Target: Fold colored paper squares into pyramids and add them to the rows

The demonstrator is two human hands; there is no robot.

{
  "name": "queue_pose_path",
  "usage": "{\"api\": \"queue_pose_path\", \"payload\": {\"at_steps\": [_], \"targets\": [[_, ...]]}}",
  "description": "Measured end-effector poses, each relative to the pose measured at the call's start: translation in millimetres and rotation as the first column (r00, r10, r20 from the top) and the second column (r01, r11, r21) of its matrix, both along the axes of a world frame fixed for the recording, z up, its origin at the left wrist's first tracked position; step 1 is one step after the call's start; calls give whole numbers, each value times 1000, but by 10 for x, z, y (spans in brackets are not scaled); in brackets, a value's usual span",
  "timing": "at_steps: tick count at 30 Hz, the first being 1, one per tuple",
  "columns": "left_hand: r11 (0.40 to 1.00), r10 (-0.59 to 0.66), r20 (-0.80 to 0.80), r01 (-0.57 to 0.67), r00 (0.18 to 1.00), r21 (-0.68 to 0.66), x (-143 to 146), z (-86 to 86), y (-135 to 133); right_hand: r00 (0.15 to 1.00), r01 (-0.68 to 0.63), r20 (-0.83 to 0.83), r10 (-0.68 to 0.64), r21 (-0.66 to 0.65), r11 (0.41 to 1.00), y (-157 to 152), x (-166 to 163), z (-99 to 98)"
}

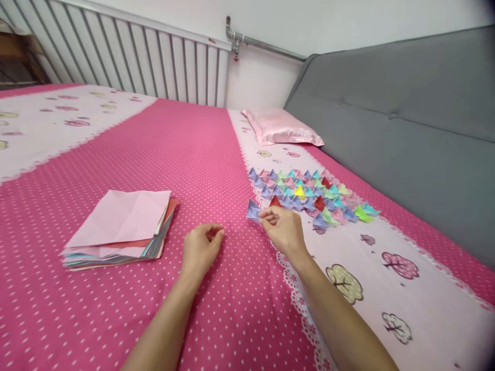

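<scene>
My right hand pinches a small folded lilac paper boat just above the pink dotted bedsheet, at the near left corner of a patch of several folded paper boats in many colours. My left hand rests on the sheet a little to the left, fingers curled with thumb and fingertips together and nothing visible in them. A stack of square coloured paper sheets, pink on top, lies further left of that hand.
A pink satin pillow lies at the head of the bed. A grey padded headboard runs along the right. A white radiator and a pipe line the far wall.
</scene>
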State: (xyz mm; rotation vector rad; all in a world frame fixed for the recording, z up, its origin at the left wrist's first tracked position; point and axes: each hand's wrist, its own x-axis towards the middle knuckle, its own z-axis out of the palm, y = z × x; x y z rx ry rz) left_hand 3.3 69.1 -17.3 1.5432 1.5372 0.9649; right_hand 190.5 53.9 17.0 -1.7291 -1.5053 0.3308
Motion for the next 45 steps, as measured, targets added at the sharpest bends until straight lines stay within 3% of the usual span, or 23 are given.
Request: {"api": "queue_pose_path", "payload": {"at_steps": [2,4,6,9,14,17,20,23,26,32,37,39,41,44,45], "targets": [[986,-3,378,65,926,-153,54,49,-30,984,-66,-166,72,36,997,-44,-105,37],[958,38,712,178,701,-226,118,126,-86,943,-133,-301,141,48,990,-116,-253,51],[942,58,872,261,487,-208,180,202,-147,898,-186,-402,176,16,982,-194,-392,46],[957,133,937,203,323,-206,254,262,-214,854,-216,-491,174,-29,976,-282,-531,16],[957,241,938,98,250,-273,333,251,-247,793,-307,-571,214,-71,949,-351,-625,-17],[916,315,928,192,200,-353,311,242,-224,775,-421,-558,297,-104,901,-374,-592,34],[821,359,919,413,165,-395,214,247,-186,810,-507,-399,429,-112,854,-371,-446,162],[706,376,918,603,125,-371,97,252,-154,856,-509,-91,509,23,860,-346,-239,313],[584,377,921,748,94,-315,18,235,-130,805,-585,141,576,24,811,-327,-87,405],[417,354,933,883,59,-214,-32,162,-99,712,-677,204,671,-50,734,-301,-42,365],[314,290,949,924,125,-217,-41,141,-95,678,-715,201,707,-43,698,-272,-73,319],[306,275,945,916,174,-258,-42,149,-87,672,-725,189,716,-24,688,-279,-87,341],[352,247,934,874,258,-334,-43,165,-69,702,-699,192,686,1,715,-283,-84,381],[552,196,903,719,382,-423,-31,197,-34,842,-499,238,483,8,866,-255,16,441],[568,168,892,698,419,-435,-22,207,-26,891,-384,259,372,-5,923,-236,90,453]]}}
